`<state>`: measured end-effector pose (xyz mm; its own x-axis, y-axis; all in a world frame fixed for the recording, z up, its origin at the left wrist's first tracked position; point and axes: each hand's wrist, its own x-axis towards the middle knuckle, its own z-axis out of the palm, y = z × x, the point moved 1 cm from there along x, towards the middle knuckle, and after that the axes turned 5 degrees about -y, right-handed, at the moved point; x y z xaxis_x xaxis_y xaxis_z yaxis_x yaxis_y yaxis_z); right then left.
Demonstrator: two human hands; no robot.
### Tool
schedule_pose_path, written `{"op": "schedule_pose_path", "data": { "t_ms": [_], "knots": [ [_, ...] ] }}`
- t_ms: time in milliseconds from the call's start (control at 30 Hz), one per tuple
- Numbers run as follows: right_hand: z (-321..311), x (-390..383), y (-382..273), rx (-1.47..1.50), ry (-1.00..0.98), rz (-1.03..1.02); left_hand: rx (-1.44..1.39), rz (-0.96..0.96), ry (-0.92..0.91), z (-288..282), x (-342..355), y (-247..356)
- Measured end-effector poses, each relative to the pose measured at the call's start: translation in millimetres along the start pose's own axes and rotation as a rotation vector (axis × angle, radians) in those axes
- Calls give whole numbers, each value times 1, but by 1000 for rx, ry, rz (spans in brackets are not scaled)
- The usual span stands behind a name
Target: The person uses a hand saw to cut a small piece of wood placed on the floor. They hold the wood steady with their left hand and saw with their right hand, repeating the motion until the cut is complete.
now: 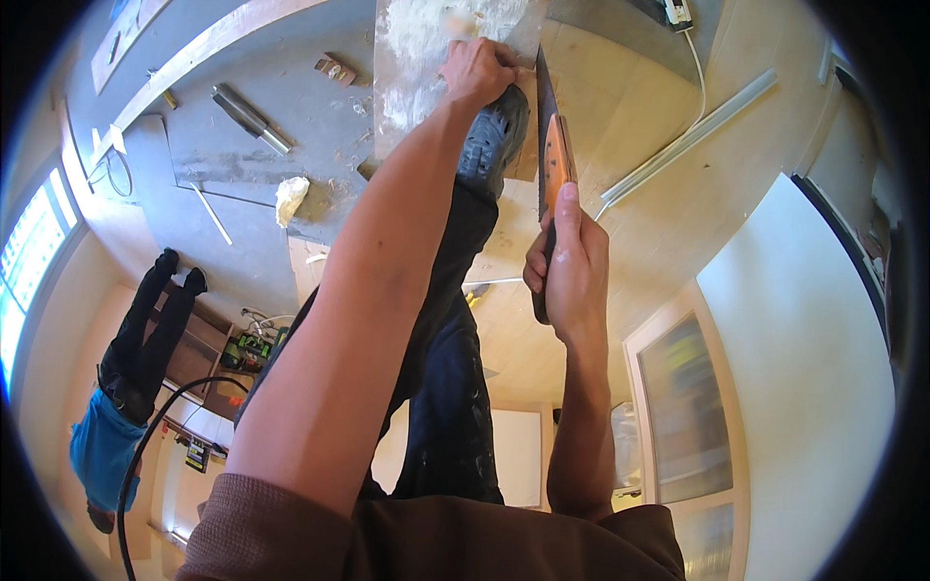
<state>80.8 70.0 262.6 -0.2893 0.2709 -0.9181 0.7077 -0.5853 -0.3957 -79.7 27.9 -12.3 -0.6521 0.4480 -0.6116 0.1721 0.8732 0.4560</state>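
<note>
A white-smeared board point(412, 48) lies at the top middle, with my grey shoe point(492, 145) resting by its near right part. My left hand point(477, 70) bears down on this board just beyond the toe, its fingers bent and bunched near the right edge. Wrapped round the handle of a handsaw point(555, 155) is my right hand point(573, 271), the thumb lying along the orange and black grip. The saw's dark blade points away from me, beside the board's right edge. Whether the teeth touch the board I cannot tell.
On the grey sheet to the left lie a metal cylindrical tool point(250, 118), a crumpled white wad point(291, 200) and a small brown piece point(335, 69). Metal strips point(690, 136) and a white cable point(699, 82) lie right. A person in blue point(105, 445) stands at left.
</note>
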Motion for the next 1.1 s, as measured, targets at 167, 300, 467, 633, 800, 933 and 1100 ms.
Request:
{"op": "schedule_pose_path", "data": {
  "t_ms": [167, 300, 467, 633, 800, 933, 1100],
  "knots": [
    [-2, -42, 53, -74, 82, 29, -10, 5, -37, -4, 2, 7],
    [-11, -30, 93, -203, 46, -19, 48, -8, -34, 2, -3, 10],
    [-1, -38, 115, -69, 68, -32, -200, 193, -79, -6, 1, 7],
    [-17, -30, 125, 29, 38, -48, -148, 201, -18, 6, 6, -10],
    [6, 63, 113, -100, 151, -232, -83, 159, -113, -10, -3, 16],
    [-3, -5, 154, -185, 132, -217, -17, 78, -39, 6, 4, 0],
    [-1, 86, 111, -171, 162, -321, 51, 70, -20, 14, 16, 0]
  ]
}}
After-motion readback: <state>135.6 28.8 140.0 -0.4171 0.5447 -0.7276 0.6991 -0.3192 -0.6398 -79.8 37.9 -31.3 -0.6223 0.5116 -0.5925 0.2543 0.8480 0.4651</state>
